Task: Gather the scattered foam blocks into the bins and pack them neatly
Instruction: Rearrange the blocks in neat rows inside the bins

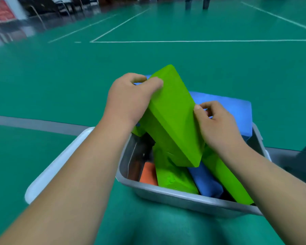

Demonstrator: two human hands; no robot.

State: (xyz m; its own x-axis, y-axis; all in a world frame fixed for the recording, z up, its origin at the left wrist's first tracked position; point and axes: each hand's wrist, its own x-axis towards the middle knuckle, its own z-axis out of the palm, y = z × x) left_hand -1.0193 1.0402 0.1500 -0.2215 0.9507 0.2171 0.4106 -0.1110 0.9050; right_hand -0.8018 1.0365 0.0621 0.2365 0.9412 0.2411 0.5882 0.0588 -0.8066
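The green foam block [173, 117] is held tilted over the grey bin [184, 196], its lower end dipping down among the blocks already inside and its upper end raised toward the far side. The left hand [129, 101] grips it near the top, its fingers [154, 84] curled round the block's left edge. The right hand [217, 124] pinches the right edge lower down, thumb pressed on the face. Beneath it the bin holds a dented green block [173, 175], a blue block [207, 181], an orange block [148, 174] and another green block [226, 175] leaning along the right side, all lying at different angles. A large blue block [228, 106] sits on the bin's far side, above the rim rather than down in it. A white bin [60, 161] stands just beside the grey one on the left, mostly hidden by the forearm, so what it holds cannot be told. Both rest on the green court floor [166, 55]. The gathering looks well along, since the grey bin is close to full. The neat packing seems largely undone: the held block is not yet seated, the contents are jumbled, and the big blue one still rides high. Whether more blocks lie outside the view cannot be told.
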